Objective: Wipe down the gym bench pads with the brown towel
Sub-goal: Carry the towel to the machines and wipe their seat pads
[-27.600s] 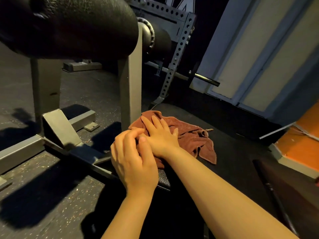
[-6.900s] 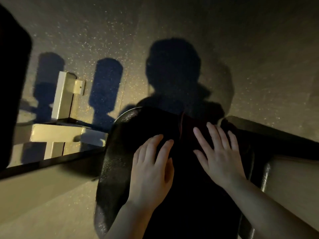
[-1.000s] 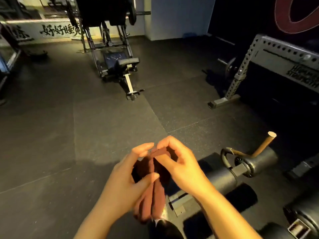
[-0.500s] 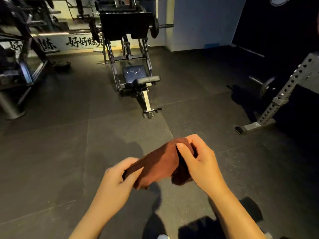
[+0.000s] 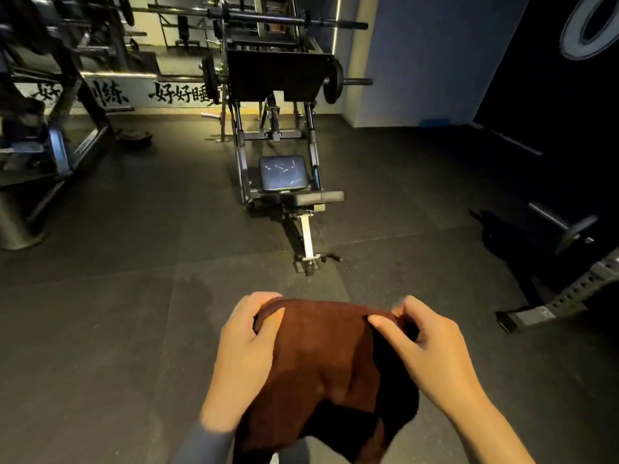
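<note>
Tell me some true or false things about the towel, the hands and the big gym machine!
1. Both hands hold the brown towel. True: the left hand grips its left top corner and the right hand pinches its right top corner.
2. The towel lies flat on the floor. False: it hangs in the air, spread between the hands, above the dark floor.
3. A gym machine with a black seat pad stands ahead. True.
4. The towel is touching that seat pad. False: the pad is farther off, with bare floor between.
5. The towel is blue. False: it is brown.
</note>
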Motion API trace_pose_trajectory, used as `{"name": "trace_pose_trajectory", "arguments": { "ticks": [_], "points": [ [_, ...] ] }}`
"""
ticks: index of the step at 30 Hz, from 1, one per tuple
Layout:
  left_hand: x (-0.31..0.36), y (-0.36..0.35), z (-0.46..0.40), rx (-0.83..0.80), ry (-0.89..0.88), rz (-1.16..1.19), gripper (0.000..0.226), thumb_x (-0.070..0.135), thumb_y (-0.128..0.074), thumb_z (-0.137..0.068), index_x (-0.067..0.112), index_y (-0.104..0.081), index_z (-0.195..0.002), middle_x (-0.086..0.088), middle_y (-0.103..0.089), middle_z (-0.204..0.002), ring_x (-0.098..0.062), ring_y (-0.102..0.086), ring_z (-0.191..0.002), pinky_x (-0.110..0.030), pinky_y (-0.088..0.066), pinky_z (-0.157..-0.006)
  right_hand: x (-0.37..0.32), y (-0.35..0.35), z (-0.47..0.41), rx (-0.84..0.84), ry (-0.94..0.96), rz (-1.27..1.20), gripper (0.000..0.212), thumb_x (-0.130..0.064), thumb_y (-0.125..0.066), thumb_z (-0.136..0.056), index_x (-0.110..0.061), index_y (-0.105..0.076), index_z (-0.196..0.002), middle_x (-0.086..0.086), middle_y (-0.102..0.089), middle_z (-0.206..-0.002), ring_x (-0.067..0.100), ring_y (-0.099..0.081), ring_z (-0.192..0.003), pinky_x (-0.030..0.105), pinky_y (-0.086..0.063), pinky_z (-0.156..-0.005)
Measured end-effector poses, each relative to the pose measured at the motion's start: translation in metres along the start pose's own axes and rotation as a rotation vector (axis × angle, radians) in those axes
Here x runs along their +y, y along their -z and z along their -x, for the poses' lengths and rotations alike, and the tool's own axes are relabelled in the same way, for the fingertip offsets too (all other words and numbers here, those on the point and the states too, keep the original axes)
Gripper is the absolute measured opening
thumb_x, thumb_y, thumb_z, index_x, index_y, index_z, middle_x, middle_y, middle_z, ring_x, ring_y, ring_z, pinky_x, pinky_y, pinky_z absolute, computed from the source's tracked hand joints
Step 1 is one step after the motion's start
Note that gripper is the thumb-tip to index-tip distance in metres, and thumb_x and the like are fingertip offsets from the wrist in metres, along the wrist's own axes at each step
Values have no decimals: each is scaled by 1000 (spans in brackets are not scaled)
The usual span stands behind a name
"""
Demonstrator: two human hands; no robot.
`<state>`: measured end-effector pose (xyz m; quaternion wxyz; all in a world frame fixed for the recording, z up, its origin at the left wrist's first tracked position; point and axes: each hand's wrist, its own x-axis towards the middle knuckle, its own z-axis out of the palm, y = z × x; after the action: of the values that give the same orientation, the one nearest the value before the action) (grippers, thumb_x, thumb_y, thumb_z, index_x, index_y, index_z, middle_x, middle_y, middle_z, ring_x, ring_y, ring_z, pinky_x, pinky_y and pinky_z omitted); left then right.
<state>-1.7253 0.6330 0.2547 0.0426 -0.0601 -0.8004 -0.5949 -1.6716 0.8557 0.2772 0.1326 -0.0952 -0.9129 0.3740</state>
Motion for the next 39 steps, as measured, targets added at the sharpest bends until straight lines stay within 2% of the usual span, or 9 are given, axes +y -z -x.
{"name": "trace_pose_trajectory", "arguments": {
  "ticks": [2,7,10,16,19,23,26,32,39],
  "points": [
    [-7,6,-43,4,9,11,25,13,-56,-98,36,-64,-92,16,-65,-96,4,-58,-95,-19,-43,-84,-14,-11,-40,-2,3,64,43,-70,-52,-74,-28,-46,-66,-5,-53,-57,11,-51,-57,32,-37,-53],
    [-15,5,-134,-209,19,-50,22,23,-48,-102,41,-56,-92,14,-64,-92,15,-56,-88,-2,-40,-72,-28,-28,-114,27,-25,213,52,-74,-41,-77,-22,-47,-69,-2,-51,-57,14,-51,-56,33,-35,-50],
    [-25,-1,-170,-210,0,-81,29,16,-52,-100,40,-56,-84,15,-63,-81,14,-58,-79,-2,-40,-67,-17,-38,-139,-182,-95,293,59,-81,-36,-72,-25,-53,-76,-4,-57,-64,11,-54,-60,31,-38,-54],
    [-40,-20,-248,-204,52,-152,32,17,-56,-98,44,-54,-82,20,-65,-77,11,-59,-79,-5,-43,-71,8,-52,-212,-618,-134,480,57,-82,-60,-71,-27,-48,-76,-5,-48,-63,9,-43,-57,25,-30,-52],
    [-38,-44,-290,-160,60,-146,33,12,-59,-96,40,-56,-78,28,-65,-71,17,-57,-74,0,-39,-67,31,-59,-259,-520,-66,594,41,-63,-62,-84,-30,-39,-72,-7,-47,-69,15,-45,-70,29,-34,-56],
    [-30,-95,-350,-76,88,-146,30,15,-57,-99,37,-57,-77,17,-62,-80,6,-55,-78,-2,-35,-68,85,-38,-331,-399,-46,338,32,-31,-66,-88,-35,-39,-72,-12,-47,-79,11,-47,-77,25,-36,-64],
    [-20,-139,-397,-80,85,-133,27,18,-55,-100,31,-59,-77,12,-63,-75,5,-56,-74,-5,-38,-68,116,-12,-384,-340,-62,130,25,-18,-65,-90,-26,-45,-77,-6,-50,-81,11,-46,-75,25,-35,-67],
    [2,-231,-463,-85,124,-104,33,21,-50,-102,30,-53,-70,13,-54,-72,15,-51,-68,1,-34,-66,167,34,-467,-210,-244,-251,14,-12,-51,-98,-18,-51,-85,-9,-52,-63,9,-44,-60,30,-36,-59],
    [18,-321,-542,-276,218,-176,23,34,-38,-105,29,-57,-95,13,-58,-90,-13,-52,-94,-26,-33,-81,214,61,-551,48,-399,-283,15,-20,-56,-96,-23,-59,-82,-7,-62,-72,9,-55,-67,30,-43,-63]
  ]
}}
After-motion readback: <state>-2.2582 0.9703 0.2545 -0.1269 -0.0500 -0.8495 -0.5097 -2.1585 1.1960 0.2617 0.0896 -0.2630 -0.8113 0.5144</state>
